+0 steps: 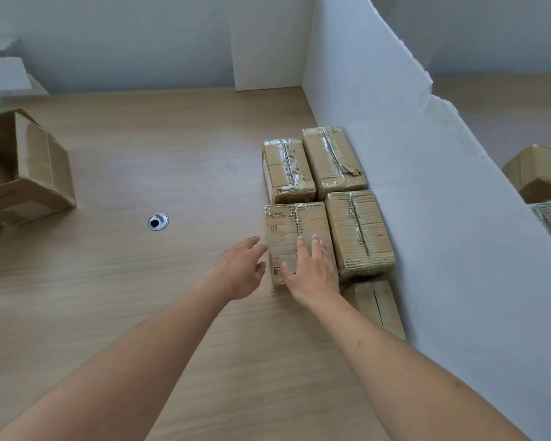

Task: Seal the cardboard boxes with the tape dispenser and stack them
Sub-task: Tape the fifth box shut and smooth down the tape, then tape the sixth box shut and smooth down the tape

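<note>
Flatly, right hand [312, 272] rests on labelled taped box [295, 230], print unreadable.

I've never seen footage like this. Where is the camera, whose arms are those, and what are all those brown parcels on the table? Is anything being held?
There is no machine here: the single picture comes from a camera worn on a person's head, looking down at their own bare arms. The right hand lies flat, fingers straight, on top of a taped cardboard box. The left hand is open beside that box's left edge; whether it touches is unclear. Neither hand grips anything. Three more taped boxes sit close by, against a white partition. An open, empty-looking box lies on its side at the far left of the wooden table. No tape dispenser is in view.
</note>
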`<state>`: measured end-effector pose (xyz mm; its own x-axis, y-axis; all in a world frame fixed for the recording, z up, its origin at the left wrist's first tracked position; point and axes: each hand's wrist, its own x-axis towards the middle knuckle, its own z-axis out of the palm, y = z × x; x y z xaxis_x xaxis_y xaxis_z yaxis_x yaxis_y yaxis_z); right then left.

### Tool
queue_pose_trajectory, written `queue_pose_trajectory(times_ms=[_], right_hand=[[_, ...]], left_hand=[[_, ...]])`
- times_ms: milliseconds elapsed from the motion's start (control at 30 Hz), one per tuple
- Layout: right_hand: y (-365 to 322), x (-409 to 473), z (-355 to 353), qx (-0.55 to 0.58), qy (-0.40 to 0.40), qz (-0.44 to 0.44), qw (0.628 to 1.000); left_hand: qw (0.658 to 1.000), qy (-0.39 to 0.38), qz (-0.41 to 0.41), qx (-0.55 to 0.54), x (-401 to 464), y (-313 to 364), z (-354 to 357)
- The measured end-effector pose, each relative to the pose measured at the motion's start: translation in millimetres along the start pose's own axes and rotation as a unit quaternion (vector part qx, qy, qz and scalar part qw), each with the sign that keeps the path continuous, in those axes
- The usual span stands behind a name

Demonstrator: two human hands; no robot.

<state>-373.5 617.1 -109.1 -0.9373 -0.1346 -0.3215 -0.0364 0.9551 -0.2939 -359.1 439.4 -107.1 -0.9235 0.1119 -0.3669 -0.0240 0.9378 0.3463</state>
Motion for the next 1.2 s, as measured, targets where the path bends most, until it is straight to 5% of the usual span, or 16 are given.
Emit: queue_pose_trajectory(times_ms=[733,1200], right_hand=[[-63.0,-98.0,-114.2,-0.044,0.024,-0.198,0.979],[-245.2,-217.3,-87.3,-0.097,0.063,-0.283,0.952]], left_hand=[[0.988,0.132,-0.066,0.039,-144.5,30.6,-86.5],[0.961,0.249,-0.098,0.067,-333.7,-95.3,-144.9]])
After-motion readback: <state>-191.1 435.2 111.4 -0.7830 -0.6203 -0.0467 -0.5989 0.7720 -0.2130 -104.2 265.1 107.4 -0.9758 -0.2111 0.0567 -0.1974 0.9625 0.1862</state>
